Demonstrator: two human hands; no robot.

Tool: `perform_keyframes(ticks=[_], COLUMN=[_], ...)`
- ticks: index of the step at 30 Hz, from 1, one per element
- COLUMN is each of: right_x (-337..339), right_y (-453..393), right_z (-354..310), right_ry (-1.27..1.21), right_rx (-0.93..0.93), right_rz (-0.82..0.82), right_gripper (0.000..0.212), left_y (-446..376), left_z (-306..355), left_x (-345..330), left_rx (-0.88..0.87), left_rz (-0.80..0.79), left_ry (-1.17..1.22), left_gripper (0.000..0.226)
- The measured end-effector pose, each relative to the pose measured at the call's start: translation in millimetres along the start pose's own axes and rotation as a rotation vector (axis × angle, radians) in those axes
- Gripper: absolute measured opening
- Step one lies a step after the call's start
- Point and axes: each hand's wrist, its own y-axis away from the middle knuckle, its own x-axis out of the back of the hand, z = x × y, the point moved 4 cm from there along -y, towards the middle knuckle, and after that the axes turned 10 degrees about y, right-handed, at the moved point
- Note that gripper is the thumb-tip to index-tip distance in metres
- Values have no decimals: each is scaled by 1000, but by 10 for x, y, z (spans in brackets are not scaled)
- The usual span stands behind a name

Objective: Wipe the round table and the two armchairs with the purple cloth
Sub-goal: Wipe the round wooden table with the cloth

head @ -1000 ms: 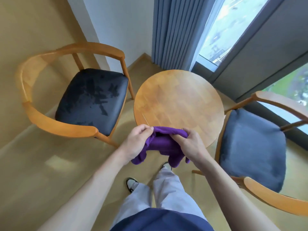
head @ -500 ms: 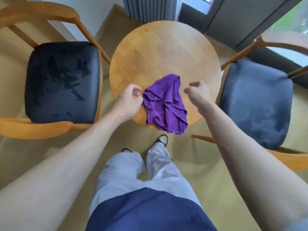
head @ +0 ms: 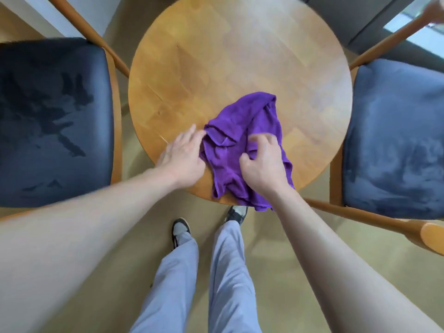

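Head view: the purple cloth (head: 242, 145) lies crumpled at the near edge of the round desk (head: 240, 56), one corner hanging over that edge, its long axis running away from the person. The right hand (head: 264, 164) sits on top of it, the grip bent, probably bunching the fabric. The left hand (head: 183, 155) lies flat, fingers straight, touching its left border. The far desk half is unwiped, I judge.

Crumpled purple cloth (head: 242, 145) lies on near part of round light-wood table (head: 240, 68), its near hem hanging over table edge. Wooden armchair with black cushioned seat (head: 52, 121) sits just left of table, seat showing darker blotches. Wooden armchair with dark blue-grey cushioned seat (head: 394, 140) sits just right.
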Motion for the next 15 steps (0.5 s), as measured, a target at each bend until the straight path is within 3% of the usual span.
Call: perform_keyframes(ticks=[4, 7, 10, 15], right_x=[-141, -383, -616, -612], right_y=[-607, -927, -1018, -1151], right_z=[-145, -59, -9, -12], right_ry=[196, 305, 430, 430], right_rx=[47, -26, 12, 174], right_rz=[186, 200, 362, 468], right_gripper=[66, 77, 81, 81], left_y=[-505, -597, -574, -641], left_z=[-125, -180, -256, -298], left_x=[8, -126, -267, -302], left_rx=[-150, -267, -324, -348], left_rz=[99, 204, 356, 408], left_ry=[-67, -128, -120, -117], left_gripper=[69, 69, 72, 72])
